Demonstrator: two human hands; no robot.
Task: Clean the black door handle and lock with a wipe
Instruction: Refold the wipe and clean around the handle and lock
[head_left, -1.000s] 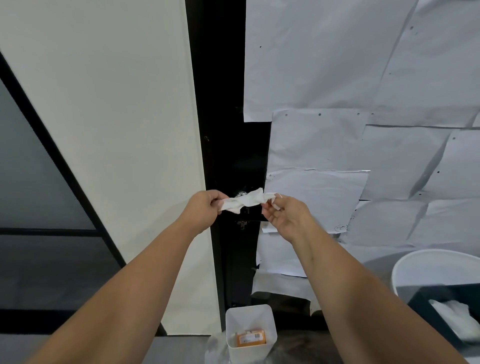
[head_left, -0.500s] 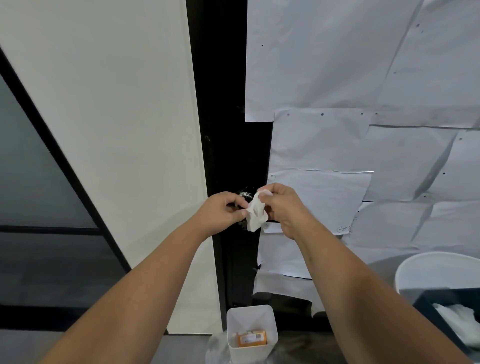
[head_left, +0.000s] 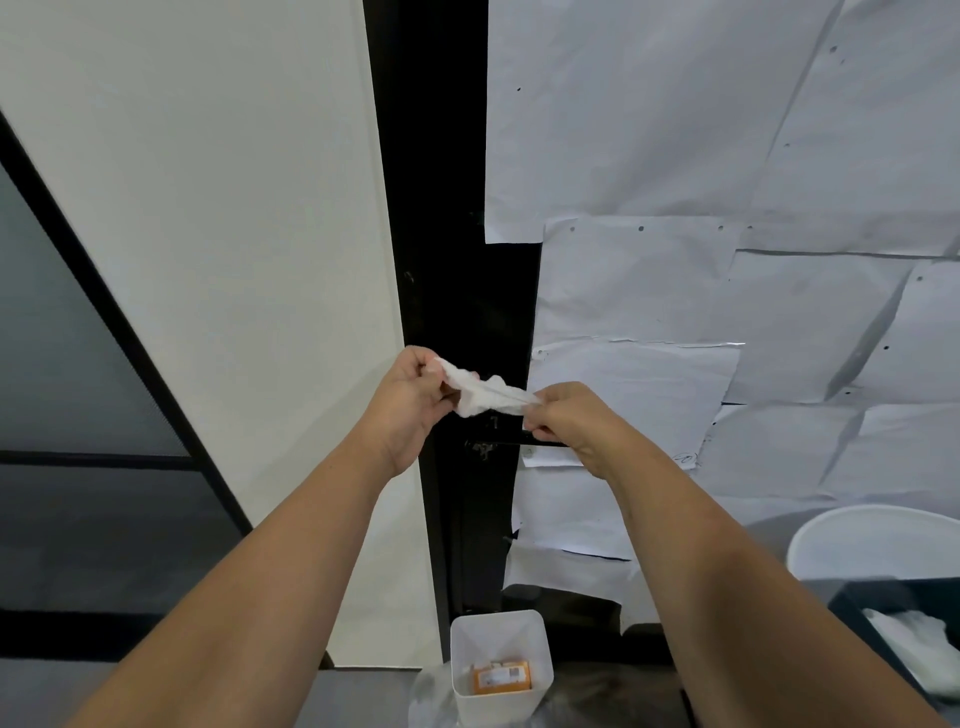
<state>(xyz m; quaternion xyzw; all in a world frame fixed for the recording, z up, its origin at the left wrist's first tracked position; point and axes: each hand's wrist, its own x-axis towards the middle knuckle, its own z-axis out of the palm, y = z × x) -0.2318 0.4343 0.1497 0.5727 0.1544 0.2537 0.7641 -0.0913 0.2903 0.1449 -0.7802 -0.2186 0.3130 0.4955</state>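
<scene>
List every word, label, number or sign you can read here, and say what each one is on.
Nothing here can be read.
Orange packet in the white bin: has a white label, print too small and blurred.
Paper sheet on the door: a small circled scribble, illegible.
Wipe: no text.

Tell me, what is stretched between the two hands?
A crumpled white wipe, pinched at one end by the left hand and at the other by the right hand, in front of the black door, in the head view.
</scene>
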